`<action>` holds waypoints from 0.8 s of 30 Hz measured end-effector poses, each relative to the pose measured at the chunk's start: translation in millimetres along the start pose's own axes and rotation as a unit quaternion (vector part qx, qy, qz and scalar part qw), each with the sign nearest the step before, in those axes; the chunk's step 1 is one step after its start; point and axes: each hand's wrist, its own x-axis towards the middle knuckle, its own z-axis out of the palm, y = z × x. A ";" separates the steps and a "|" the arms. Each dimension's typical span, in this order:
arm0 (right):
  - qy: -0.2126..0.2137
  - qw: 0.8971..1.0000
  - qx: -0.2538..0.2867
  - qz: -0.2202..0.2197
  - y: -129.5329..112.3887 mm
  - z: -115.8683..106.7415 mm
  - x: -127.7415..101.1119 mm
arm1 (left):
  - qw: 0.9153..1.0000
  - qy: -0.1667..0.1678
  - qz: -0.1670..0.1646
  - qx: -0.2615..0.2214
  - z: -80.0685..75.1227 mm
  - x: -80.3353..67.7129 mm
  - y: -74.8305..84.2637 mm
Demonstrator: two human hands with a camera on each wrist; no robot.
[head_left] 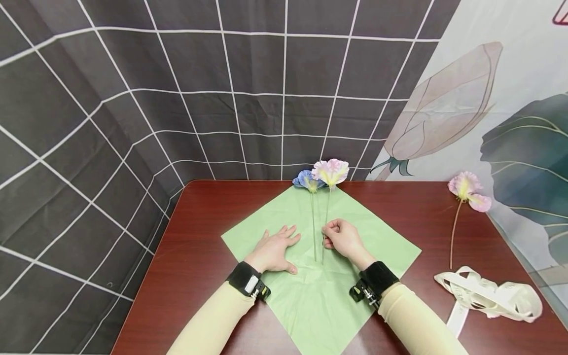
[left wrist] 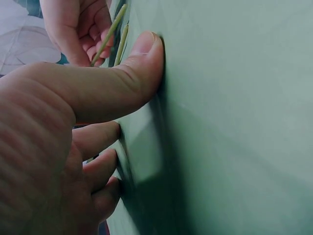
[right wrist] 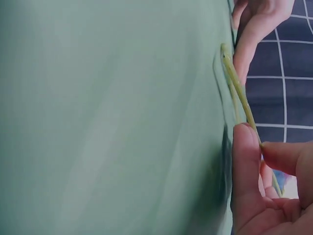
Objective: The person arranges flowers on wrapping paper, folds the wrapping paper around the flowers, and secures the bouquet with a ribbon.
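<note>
While the right hand [head_left: 343, 240] pinches one flower [head_left: 330, 172], two others [head_left: 305, 180] lie loose.

Table [head_left: 186, 266], reddish-brown, softly glossy. Dark grey backdrop [head_left: 253, 113], creased, white grid lines, far and left. Pale floral backdrop [head_left: 510, 98], right.

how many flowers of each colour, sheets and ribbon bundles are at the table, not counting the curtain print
Pink flowers: 2
Blue flowers: 1
Green sheets: 1
Ribbon bundles: 1
Total: 5
</note>
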 end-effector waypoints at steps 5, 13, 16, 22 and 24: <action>0.003 0.999 0.044 0.021 1.2 4.2 1.9 | 1.000 -0.002 0.000 -0.003 0.0 0.0 -0.1; 0.010 0.999 0.034 0.028 5.3 7.9 4.5 | 1.000 0.000 -0.001 -0.004 2.1 0.9 0.1; 0.015 0.999 0.026 0.026 5.3 8.0 5.3 | 1.000 0.001 0.000 -0.001 2.4 1.2 -0.2; 0.012 0.999 -0.034 0.008 4.5 6.3 6.5 | 1.000 -0.002 0.000 -0.004 1.3 0.7 0.6; 0.012 0.998 -0.066 -0.004 3.4 6.7 6.1 | 1.000 -0.002 0.000 -0.002 1.3 0.8 0.4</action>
